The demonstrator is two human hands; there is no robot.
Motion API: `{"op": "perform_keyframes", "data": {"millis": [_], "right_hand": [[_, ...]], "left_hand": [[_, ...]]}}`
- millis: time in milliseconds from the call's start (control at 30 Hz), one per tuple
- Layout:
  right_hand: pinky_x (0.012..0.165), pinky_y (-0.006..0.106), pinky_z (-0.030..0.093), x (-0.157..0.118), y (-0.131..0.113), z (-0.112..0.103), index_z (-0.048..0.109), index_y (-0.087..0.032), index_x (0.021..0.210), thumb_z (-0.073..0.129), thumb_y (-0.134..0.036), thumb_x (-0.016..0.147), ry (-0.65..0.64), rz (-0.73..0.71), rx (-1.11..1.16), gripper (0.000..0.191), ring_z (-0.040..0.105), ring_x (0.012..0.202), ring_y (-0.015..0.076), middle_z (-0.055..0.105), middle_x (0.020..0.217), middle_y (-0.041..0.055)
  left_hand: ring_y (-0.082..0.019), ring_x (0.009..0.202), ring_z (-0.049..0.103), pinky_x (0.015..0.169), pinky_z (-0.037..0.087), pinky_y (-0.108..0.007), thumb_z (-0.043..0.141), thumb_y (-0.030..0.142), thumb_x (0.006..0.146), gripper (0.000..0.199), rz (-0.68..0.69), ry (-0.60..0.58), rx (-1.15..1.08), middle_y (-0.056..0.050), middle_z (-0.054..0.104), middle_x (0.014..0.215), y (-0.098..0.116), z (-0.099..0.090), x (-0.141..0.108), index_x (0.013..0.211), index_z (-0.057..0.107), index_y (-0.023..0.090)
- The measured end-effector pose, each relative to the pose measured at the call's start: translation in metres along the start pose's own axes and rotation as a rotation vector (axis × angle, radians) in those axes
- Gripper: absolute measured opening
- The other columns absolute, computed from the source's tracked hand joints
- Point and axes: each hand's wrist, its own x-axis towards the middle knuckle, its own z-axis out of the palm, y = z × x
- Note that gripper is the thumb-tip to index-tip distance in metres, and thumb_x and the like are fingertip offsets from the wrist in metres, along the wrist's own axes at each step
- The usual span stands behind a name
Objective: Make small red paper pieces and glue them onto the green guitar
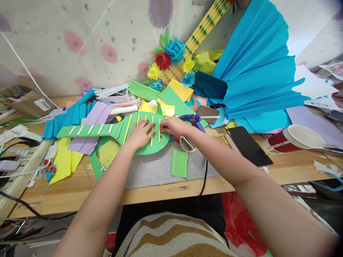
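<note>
A green paper guitar (pixel 146 148) lies across the cutting mat, its neck (pixel 83 131) pointing left with several white strips across it. Yellow strips run crosswise over the guitar's body. My left hand (pixel 139 135) rests flat on the body, fingers spread over the middle strips. At the body's right end, my right hand (pixel 171 125) has its fingertips pinched together on the rightmost yellow strip (pixel 159 135). Just beyond that hand lies a blue glue gun (pixel 194 120) with a white glue stick in its back. A roll of tape (pixel 187 144) sits below my right wrist.
A grey cutting mat (pixel 152 171) holds a green paper piece (pixel 179 163). To the right are a black phone (pixel 249 145) and a paper cup (pixel 292 139). Behind stand a yellow flowered guitar (pixel 202 32) and blue crepe paper (pixel 257 60). A power strip (pixel 25 167) lies left.
</note>
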Motion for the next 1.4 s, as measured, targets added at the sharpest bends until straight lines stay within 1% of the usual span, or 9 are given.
{"op": "perform_keyframes", "data": {"millis": [433, 633, 800, 900, 1000, 1067, 1167, 1267, 1400], "right_hand": [[0.065, 0.024, 0.037, 0.0, -0.002, -0.001, 0.066, -0.017, 0.077, 0.056, -0.01, 0.075, -0.013, 0.015, -0.007, 0.013, 0.058, 0.076, 0.0153, 0.068, 0.084, 0.0033], [0.064, 0.023, 0.036, 0.0, -0.001, -0.001, 0.066, -0.018, 0.077, 0.055, -0.01, 0.075, -0.018, 0.018, -0.001, 0.014, 0.057, 0.075, 0.0146, 0.068, 0.083, 0.0026], [0.064, 0.023, 0.036, -0.001, 0.0, -0.001, 0.065, -0.017, 0.077, 0.055, -0.009, 0.076, -0.014, -0.003, 0.005, 0.013, 0.057, 0.075, 0.0141, 0.067, 0.083, 0.0027], [0.068, 0.024, 0.037, -0.004, -0.001, -0.004, 0.064, -0.017, 0.082, 0.055, -0.009, 0.077, -0.003, -0.026, 0.018, 0.013, 0.057, 0.078, 0.0144, 0.066, 0.086, 0.0041], [0.068, 0.024, 0.038, -0.009, -0.002, -0.009, 0.06, -0.017, 0.099, 0.057, -0.013, 0.078, 0.023, -0.002, 0.113, 0.022, 0.058, 0.077, 0.0139, 0.067, 0.086, 0.0033], [0.067, 0.023, 0.038, -0.013, -0.001, -0.01, 0.057, -0.018, 0.106, 0.057, -0.015, 0.078, 0.049, 0.027, 0.178, 0.028, 0.058, 0.075, 0.0132, 0.067, 0.083, 0.0023], [0.067, 0.023, 0.039, -0.019, 0.001, -0.008, 0.059, -0.016, 0.1, 0.054, -0.015, 0.08, 0.104, 0.059, 0.189, 0.021, 0.058, 0.075, 0.013, 0.066, 0.084, 0.0032], [0.069, 0.024, 0.039, -0.025, 0.004, 0.002, 0.062, -0.016, 0.092, 0.051, -0.014, 0.08, 0.157, 0.089, 0.132, 0.016, 0.057, 0.076, 0.014, 0.066, 0.087, 0.0044], [0.077, 0.026, 0.041, -0.032, 0.007, 0.015, 0.061, -0.018, 0.09, 0.046, -0.014, 0.081, 0.261, 0.172, 0.129, 0.018, 0.057, 0.088, 0.0161, 0.065, 0.095, 0.0042]], "left_hand": [[-0.027, 0.138, 0.019, 0.109, 0.014, -0.051, 0.027, 0.048, 0.089, 0.053, -0.005, -0.004, 0.013, -0.01, 0.03, 0.146, 0.003, -0.003, -0.001, 0.134, 0.041, 0.023], [-0.026, 0.138, 0.019, 0.109, 0.013, -0.051, 0.027, 0.05, 0.089, 0.053, -0.012, -0.006, 0.017, -0.009, 0.03, 0.147, 0.003, -0.002, -0.001, 0.134, 0.04, 0.025], [-0.027, 0.138, 0.019, 0.108, 0.014, -0.052, 0.027, 0.049, 0.089, 0.053, -0.004, -0.005, 0.016, -0.01, 0.031, 0.146, 0.003, -0.002, -0.001, 0.134, 0.04, 0.024], [-0.027, 0.137, 0.019, 0.108, 0.015, -0.052, 0.027, 0.049, 0.089, 0.053, -0.004, -0.013, 0.009, -0.01, 0.031, 0.146, 0.002, -0.003, -0.001, 0.134, 0.04, 0.024], [-0.027, 0.137, 0.019, 0.108, 0.015, -0.052, 0.027, 0.048, 0.089, 0.053, -0.009, -0.014, 0.0, -0.01, 0.03, 0.146, 0.001, -0.003, -0.001, 0.135, 0.039, 0.024], [-0.026, 0.138, 0.019, 0.108, 0.015, -0.052, 0.026, 0.048, 0.089, 0.053, -0.013, -0.01, -0.004, -0.01, 0.03, 0.146, 0.001, -0.003, -0.001, 0.135, 0.039, 0.024], [-0.026, 0.137, 0.019, 0.108, 0.015, -0.052, 0.026, 0.048, 0.089, 0.053, -0.012, -0.002, -0.005, -0.01, 0.03, 0.146, 0.001, -0.002, -0.001, 0.134, 0.04, 0.024], [-0.026, 0.137, 0.02, 0.108, 0.015, -0.052, 0.026, 0.048, 0.089, 0.053, -0.008, 0.004, -0.004, -0.01, 0.031, 0.146, 0.001, -0.002, -0.001, 0.134, 0.041, 0.024], [-0.026, 0.137, 0.019, 0.109, 0.014, -0.052, 0.026, 0.048, 0.089, 0.053, -0.011, 0.001, -0.01, -0.01, 0.03, 0.147, 0.001, -0.002, -0.001, 0.134, 0.04, 0.024]]}}
